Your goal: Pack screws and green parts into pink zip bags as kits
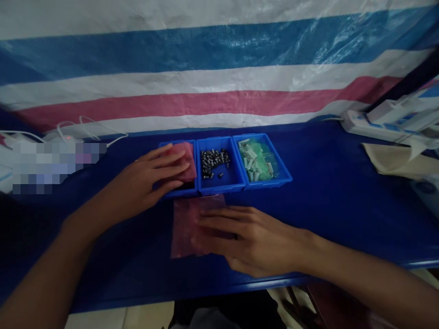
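Observation:
My left hand reaches over the left blue bin, its fingers stretched across a stack of pink plastic bags. Flat on the table in front of the bins lies a single pink plastic bag. On its right part rests my right hand, fingers extended and lying flat. The middle blue bin holds many small dark screws. In the right blue bin are small silvery metal pieces and a green translucent plastic bag. My left thumb hides part of the left bin.
The bins stand side by side on a blue table. Behind hangs a striped plastic sheet. White cables and a blurred-out area lie at left. A power strip and beige paper lie at right.

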`<state>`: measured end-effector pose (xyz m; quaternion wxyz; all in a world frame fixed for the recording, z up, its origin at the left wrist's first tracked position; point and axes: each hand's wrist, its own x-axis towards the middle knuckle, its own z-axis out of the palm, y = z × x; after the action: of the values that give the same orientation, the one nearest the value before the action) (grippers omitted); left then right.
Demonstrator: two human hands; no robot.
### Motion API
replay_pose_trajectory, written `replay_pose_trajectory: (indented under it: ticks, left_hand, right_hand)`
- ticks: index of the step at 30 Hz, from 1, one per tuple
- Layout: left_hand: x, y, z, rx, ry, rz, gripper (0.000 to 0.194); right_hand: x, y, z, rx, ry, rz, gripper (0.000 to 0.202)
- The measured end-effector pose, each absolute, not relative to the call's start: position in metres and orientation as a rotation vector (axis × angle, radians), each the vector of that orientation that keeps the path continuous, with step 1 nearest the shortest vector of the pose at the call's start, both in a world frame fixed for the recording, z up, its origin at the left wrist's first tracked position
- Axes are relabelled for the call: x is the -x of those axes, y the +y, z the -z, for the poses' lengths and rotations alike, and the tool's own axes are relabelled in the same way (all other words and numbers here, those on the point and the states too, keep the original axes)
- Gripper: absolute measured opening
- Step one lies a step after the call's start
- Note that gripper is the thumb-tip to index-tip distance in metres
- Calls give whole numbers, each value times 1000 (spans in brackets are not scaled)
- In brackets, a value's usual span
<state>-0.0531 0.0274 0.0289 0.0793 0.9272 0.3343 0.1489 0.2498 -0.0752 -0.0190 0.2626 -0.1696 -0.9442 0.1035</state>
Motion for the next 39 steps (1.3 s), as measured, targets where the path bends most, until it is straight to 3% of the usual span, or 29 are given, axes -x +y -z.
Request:
replay_pose_trajectory:
  ticks: [13, 20, 24, 30, 39]
  left_hand:
    - [54, 30, -34, -2636, 994, -438, 49]
    - [46, 32, -20, -2637, 1067, -561, 41]
    - [40, 33, -21, -2657, 1156, -652, 44]
    - [37, 29, -28, -2742, 1224, -715, 54]
    - [56, 31, -27, -2870, 947, -623, 35]
  right_hand:
    - [-257, -74, 13, 653, -2541, -77, 33]
    - [-263, -70, 4, 734, -2383, -49, 31]
    - [-266, -74, 1, 760, -2083, -28, 25]
    - [-271, -76, -5, 746, -2045, -49, 35]
    - [-272, -73, 0, 690, -2057, 35, 37]
